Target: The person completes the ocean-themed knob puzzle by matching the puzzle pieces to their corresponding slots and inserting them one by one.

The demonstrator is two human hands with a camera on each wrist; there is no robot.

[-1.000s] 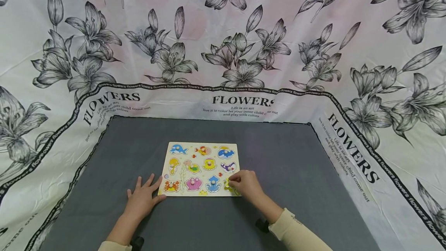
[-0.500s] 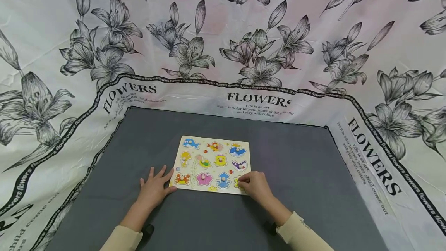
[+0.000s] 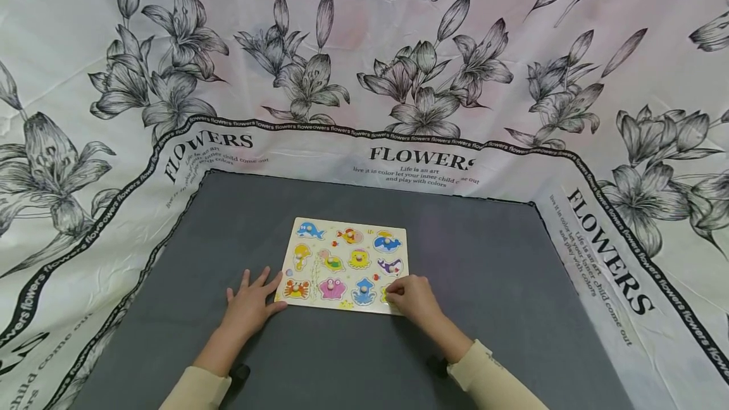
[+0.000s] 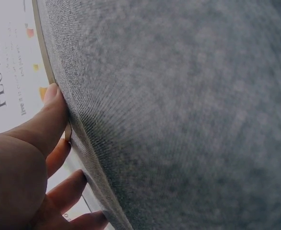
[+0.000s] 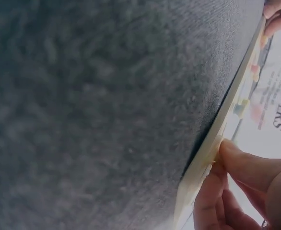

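Observation:
A wooden knobbed puzzle board (image 3: 344, 276) with colourful sea animals lies on the grey tabletop. My left hand (image 3: 250, 305), fingers spread, rests at its lower left corner beside the orange crab piece (image 3: 297, 288). In the left wrist view the thumb (image 4: 54, 103) touches the board's edge. My right hand (image 3: 418, 299) pinches a yellow-green puzzle piece (image 3: 386, 296) at the lower right corner, mostly hidden by the fingers. Thumb and forefinger meet just over the board's edge (image 5: 205, 153) in the right wrist view.
Other knobbed pieces sit in the board, among them a blue squid (image 3: 363, 292), a pink piece (image 3: 332, 288) and a yellow octopus (image 3: 359, 259). The grey tabletop (image 3: 484, 258) surrounds the board. White flower-printed cloth (image 3: 319, 157) borders it behind and at both sides.
The head view has shifted and tilted slightly. Both hands keep nearly the same places on the board, the right still at the lower right piece.

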